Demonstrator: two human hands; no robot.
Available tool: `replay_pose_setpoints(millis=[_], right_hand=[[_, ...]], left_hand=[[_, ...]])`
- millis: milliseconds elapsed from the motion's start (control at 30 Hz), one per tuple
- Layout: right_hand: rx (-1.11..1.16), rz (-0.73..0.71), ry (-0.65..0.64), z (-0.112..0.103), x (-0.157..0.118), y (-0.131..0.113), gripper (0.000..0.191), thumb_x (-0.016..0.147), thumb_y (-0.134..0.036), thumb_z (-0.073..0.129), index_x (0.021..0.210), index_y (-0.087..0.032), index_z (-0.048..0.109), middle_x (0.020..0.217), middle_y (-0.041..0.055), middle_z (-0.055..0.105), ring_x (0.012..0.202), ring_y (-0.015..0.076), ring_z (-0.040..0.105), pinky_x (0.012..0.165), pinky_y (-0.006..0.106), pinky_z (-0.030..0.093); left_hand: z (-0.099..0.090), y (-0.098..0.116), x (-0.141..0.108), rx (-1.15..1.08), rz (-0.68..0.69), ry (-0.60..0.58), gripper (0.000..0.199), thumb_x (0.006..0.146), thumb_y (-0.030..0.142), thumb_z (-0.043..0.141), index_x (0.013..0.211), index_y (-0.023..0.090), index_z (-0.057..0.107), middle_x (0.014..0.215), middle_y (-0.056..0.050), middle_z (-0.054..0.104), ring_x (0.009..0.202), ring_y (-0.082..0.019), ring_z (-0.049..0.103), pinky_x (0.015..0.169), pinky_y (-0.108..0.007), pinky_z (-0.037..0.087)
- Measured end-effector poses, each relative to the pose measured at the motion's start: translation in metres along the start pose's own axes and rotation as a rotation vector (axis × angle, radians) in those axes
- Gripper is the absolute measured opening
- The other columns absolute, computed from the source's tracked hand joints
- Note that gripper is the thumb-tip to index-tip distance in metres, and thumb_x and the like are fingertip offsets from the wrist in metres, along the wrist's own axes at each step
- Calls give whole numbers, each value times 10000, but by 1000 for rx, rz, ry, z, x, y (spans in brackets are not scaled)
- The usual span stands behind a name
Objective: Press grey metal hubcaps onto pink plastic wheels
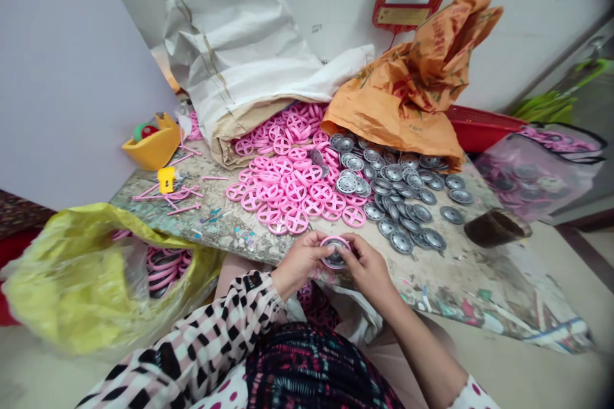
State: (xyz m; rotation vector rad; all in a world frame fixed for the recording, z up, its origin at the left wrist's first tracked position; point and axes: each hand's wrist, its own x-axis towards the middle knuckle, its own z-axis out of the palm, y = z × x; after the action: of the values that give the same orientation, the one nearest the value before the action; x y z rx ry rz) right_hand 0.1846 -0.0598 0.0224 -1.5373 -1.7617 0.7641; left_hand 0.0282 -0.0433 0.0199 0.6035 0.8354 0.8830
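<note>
At the table's front edge, my left hand [303, 262] and my right hand [368, 266] grip one wheel [335, 252] from both sides. Its rim is pink and a grey disc fills its middle; both thumbs press on its face. Just beyond my hands lies a heap of pink spoked wheels [295, 185], spilling from a white sack [249, 38]. Beside it on the right, grey discs [407, 188] spread out from the mouth of an orange sack [398, 99].
A yellow bag [81, 281] with pink wheels stands at the left. Pink sticks [185, 208] and a yellow tape dispenser [154, 146] are on the table's [230, 233] left side. A dark cup [494, 228] lies tipped at the right, near a clear bag [532, 172].
</note>
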Motion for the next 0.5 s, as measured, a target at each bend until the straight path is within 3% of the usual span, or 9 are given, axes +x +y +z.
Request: replay_pose_setpoints(millis=[167, 267, 333, 433, 500], right_hand=[[158, 133, 42, 8, -2, 10, 288, 837, -443, 538, 967, -194, 604, 756, 8, 625, 679, 171, 565, 632, 271, 442], [157, 153, -107, 8, -9, 18, 277, 820, -433, 530, 941, -200, 618, 716, 2, 611, 648, 172, 557, 609, 279, 446], [74, 102, -235, 3, -16, 19, 227, 823, -374, 522, 923, -212, 646, 776, 17, 630, 722, 184, 579, 677, 302, 459], [-115, 1, -359, -8, -27, 18, 217, 836, -303, 527, 972, -241, 685, 899, 37, 629, 863, 196, 586, 784, 320, 450], [-197, -11, -370, -18, -28, 20, 270, 859, -326, 526, 1067, -236, 672, 930, 49, 611, 866, 190, 586, 786, 312, 454]], left_hand=[[-3, -7, 5, 174, 0, 11, 381, 606, 337, 753, 846, 144, 528, 675, 3, 591, 511, -133, 568, 462, -252, 472], [-18, -3, 11, 486, 3, -34, 298, 692, 333, 691, 887, 140, 574, 620, 13, 569, 484, -119, 525, 482, -242, 434], [-32, 6, 13, 793, 167, 39, 241, 768, 300, 628, 954, 146, 622, 664, -6, 589, 578, -136, 551, 568, -259, 447], [-51, 23, 12, 1352, 496, 248, 204, 836, 194, 524, 985, 170, 662, 911, -70, 621, 879, -193, 567, 786, -320, 443], [-60, 31, 11, 1689, 568, 329, 222, 847, 187, 506, 995, 175, 671, 974, -103, 580, 948, -238, 524, 818, -365, 420]])
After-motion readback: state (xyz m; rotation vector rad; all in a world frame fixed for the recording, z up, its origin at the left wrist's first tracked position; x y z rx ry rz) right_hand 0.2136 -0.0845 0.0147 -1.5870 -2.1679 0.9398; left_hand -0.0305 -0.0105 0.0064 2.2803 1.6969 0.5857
